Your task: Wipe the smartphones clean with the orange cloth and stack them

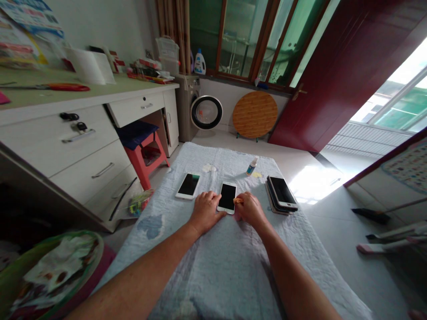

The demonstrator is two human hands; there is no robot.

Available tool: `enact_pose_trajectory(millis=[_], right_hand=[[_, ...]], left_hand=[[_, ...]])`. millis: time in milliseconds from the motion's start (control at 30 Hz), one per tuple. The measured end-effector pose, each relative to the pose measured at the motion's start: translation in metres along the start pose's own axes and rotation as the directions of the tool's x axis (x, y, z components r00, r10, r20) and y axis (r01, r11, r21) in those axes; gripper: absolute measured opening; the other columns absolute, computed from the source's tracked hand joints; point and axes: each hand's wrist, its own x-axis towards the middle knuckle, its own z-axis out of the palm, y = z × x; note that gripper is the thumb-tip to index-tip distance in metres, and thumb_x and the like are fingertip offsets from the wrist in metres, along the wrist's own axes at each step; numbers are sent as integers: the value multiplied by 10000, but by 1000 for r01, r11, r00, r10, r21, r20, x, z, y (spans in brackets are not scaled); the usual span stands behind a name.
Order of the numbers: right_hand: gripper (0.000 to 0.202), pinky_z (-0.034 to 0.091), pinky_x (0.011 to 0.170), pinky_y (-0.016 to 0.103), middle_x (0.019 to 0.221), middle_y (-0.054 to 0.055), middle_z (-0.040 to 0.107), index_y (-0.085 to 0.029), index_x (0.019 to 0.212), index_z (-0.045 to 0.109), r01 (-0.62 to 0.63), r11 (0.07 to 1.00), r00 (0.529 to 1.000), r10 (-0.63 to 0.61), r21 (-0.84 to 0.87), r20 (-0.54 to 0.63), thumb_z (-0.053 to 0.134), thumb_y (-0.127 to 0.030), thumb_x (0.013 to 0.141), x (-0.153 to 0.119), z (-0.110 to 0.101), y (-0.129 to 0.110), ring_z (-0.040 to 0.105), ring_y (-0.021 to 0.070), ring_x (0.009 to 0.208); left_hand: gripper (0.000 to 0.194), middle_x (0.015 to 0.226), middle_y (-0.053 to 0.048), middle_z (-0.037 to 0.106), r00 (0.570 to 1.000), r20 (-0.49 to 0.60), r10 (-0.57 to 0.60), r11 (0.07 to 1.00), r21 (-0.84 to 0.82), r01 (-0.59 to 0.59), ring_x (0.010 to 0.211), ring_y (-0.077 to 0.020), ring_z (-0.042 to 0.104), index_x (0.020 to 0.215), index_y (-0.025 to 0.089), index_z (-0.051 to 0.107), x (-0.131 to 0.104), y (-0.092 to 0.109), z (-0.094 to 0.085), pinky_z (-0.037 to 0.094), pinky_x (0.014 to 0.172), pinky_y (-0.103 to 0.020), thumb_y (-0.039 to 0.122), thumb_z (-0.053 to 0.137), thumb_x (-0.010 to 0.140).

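Note:
A white smartphone with a dark screen [228,195] lies flat on the cloth-covered table, between my two hands. My left hand [207,208] grips its left edge, fingers along the side and thumb near the bottom corner. My right hand [251,208] is closed on a small orange cloth [238,201], which touches the phone's right edge; most of the cloth is hidden in the fingers. Another white phone [188,186] lies to the left. On the right sits a stack of phones [282,194]. A small spray bottle [252,166] stands behind, toward the right.
A pale blue quilted cloth [213,266] covers the table. At left are a drawer desk [83,146], a red stool [147,155] and a waste bin [100,258]. Beyond stand a washing machine with its door open [207,112], a round wooden board [255,114] and a red door [320,80].

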Motion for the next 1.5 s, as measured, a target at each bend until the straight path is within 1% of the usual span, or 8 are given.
enact_pose_trajectory(millis=[133, 267, 467, 633, 800, 1033, 1200, 1500], right_hand=[[199, 330, 620, 217, 596, 19, 623, -171, 619, 652, 8, 999, 995, -12, 42, 96, 519, -166, 766, -5, -11, -6, 535, 129, 625], [251, 317, 566, 210, 539, 12, 618, -177, 566, 622, -21, 995, 994, 10, 102, 109, 491, -191, 780, -2, -14, -7, 529, 121, 564], [192, 308, 558, 207, 622, 21, 648, -165, 680, 691, -65, 995, 996, 59, 81, 70, 524, -205, 767, 10, -7, 2, 548, 123, 609], [216, 289, 549, 217, 637, 32, 648, -155, 701, 702, -111, 993, 993, 109, 42, 39, 512, -215, 785, 23, -2, 4, 527, 121, 609], [215, 287, 539, 224, 677, 66, 662, -127, 729, 706, -197, 979, 980, 197, 57, 12, 517, -212, 783, 47, 3, 7, 537, 129, 628], [241, 323, 486, 211, 539, 55, 616, -113, 682, 695, -270, 956, 962, 263, 116, 70, 482, -181, 771, 73, 5, 8, 543, 127, 510], [206, 318, 482, 202, 543, 40, 611, -111, 670, 690, -257, 959, 965, 248, 120, 86, 506, -163, 745, 64, 1, 6, 539, 119, 512], [198, 276, 522, 221, 628, 49, 639, -131, 700, 705, -176, 984, 983, 174, 33, 57, 525, -186, 761, 27, -3, 0, 504, 119, 585]], left_hand=[[557, 1062, -109, 610, 1000, -3, 1, 1000, 25, -1, 1003, -299, 540, 1171, 176, 612, 0, 1, 1, 404, 882, -402, 536, 704, 757], [557, 1043, -110, 624, 1000, 2, 20, 1000, 5, -20, 1000, -302, 554, 1156, 170, 625, 1, -2, 2, 413, 887, -410, 541, 709, 748], [572, 1376, -112, 533, 995, -4, 95, 991, -99, -95, 1229, -304, 491, 1298, 218, 550, 2, -7, 6, 345, 1039, -442, 485, 669, 807], [523, 1369, -121, 552, 994, 16, 111, 990, -86, -109, 1212, -310, 510, 1235, 201, 617, 3, -7, 6, 362, 1034, -449, 504, 665, 811], [487, 1363, -114, 558, 993, 18, 121, 988, -97, -118, 1200, -307, 520, 1224, 214, 626, 3, -7, 4, 378, 1026, -448, 476, 668, 817], [426, 1351, -104, 566, 993, 25, 116, 988, -106, -112, 1187, -310, 524, 1197, 224, 641, 3, -4, 3, 390, 1018, -456, 413, 678, 817], [445, 1353, -106, 563, 992, 10, 123, 988, -100, -122, 1181, -315, 523, 1202, 216, 640, 3, -4, 4, 392, 1017, -451, 403, 698, 802], [484, 1365, -112, 557, 995, 10, 102, 993, -59, -101, 1202, -306, 516, 1228, 199, 628, 2, -2, 6, 393, 1016, -440, 403, 705, 796]])
